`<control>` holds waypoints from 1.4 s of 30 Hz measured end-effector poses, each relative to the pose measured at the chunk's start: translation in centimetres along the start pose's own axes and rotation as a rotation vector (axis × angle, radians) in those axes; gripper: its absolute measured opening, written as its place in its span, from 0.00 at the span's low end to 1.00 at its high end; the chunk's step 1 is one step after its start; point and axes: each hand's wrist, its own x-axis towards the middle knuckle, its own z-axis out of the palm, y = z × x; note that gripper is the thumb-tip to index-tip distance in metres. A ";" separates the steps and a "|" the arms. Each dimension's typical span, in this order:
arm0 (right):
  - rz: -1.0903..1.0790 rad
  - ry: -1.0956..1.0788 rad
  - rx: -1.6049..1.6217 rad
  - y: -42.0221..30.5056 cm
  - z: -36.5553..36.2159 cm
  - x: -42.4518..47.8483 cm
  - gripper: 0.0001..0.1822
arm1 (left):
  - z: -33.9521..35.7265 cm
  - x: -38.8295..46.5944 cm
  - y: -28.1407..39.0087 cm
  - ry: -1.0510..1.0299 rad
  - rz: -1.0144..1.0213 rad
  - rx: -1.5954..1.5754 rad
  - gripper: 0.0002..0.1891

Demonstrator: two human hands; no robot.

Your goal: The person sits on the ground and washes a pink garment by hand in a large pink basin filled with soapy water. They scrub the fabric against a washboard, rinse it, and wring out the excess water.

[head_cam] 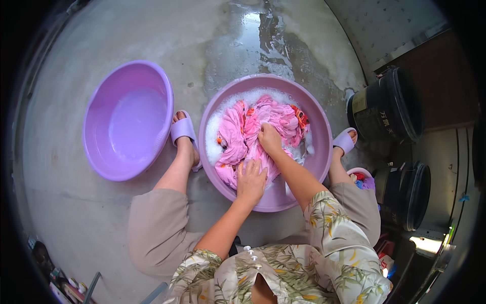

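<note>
Between my feet stands a round mauve plastic basin (321, 125) with white suds (213, 142) along its inner wall. In it lies a bunched, wet pink cloth (231, 133) with red and orange patterned parts. My right hand (270, 140) is closed like a fist on the cloth near the basin's middle. Nearer to my body, my left hand (251, 180) rests palm down on the cloth, its fingers spread. The fabric under both palms is hidden.
A tilted-looking purple basin (133, 125) sits left of my slippered foot. To the right stand two black lidded buckets (379, 108) bearing writing, and a small pink container (358, 171) of coloured items. Water (246, 49) wets the concrete floor beyond the mauve basin.
</note>
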 end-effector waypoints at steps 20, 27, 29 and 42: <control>-0.039 0.029 -0.303 -1.0 -0.7 0.0 0.10 | 0.8 -0.8 1.1 0.025 0.007 -0.052 0.16; -0.398 -0.198 0.003 -4.2 -7.7 -10.0 0.10 | 1.1 -1.3 1.3 0.123 -0.004 -0.116 0.13; -0.438 -0.210 0.063 -4.2 -8.2 -12.3 0.09 | 1.6 -1.9 1.2 0.036 -0.029 -0.155 0.13; -0.135 -0.107 -0.142 2.3 -1.5 1.7 0.18 | 0.6 -1.2 0.2 0.072 0.049 -0.243 0.11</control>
